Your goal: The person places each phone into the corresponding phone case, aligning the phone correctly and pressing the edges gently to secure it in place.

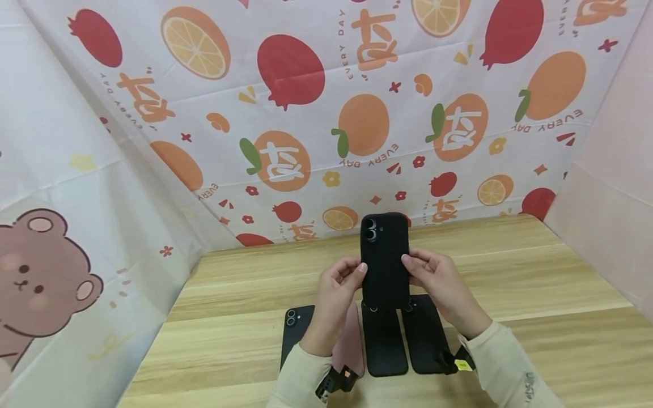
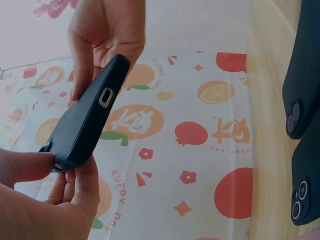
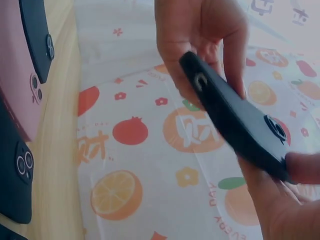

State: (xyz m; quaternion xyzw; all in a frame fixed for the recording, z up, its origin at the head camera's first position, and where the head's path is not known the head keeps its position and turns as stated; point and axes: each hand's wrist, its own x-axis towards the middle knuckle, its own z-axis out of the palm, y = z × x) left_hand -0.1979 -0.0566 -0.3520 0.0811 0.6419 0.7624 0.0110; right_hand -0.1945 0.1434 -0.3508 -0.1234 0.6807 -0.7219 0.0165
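A black smartphone [image 1: 385, 263] is held upright above the table, its back with two stacked camera lenses facing the head camera. My left hand [image 1: 336, 294] pinches its left edge, thumb on the back and fingers behind. On the opposite edge my right hand [image 1: 445, 281] grips it the same way. The left wrist view shows the bottom end of this smartphone [image 2: 90, 117] with its oval port opening. Under it on the table lie two black smartphones, a middle one [image 1: 386, 345] and a right one [image 1: 425, 337]; the held one overlaps their tops in the head view.
A pink smartphone [image 1: 353, 337] and a dark blue smartphone [image 1: 295, 328] lie to the left, partly covered by my left arm. The wooden table [image 1: 551, 283] ends at a fruit-print cloth [image 1: 306, 141] hanging behind. A bear-print cloth [image 1: 138, 294] hangs at the left.
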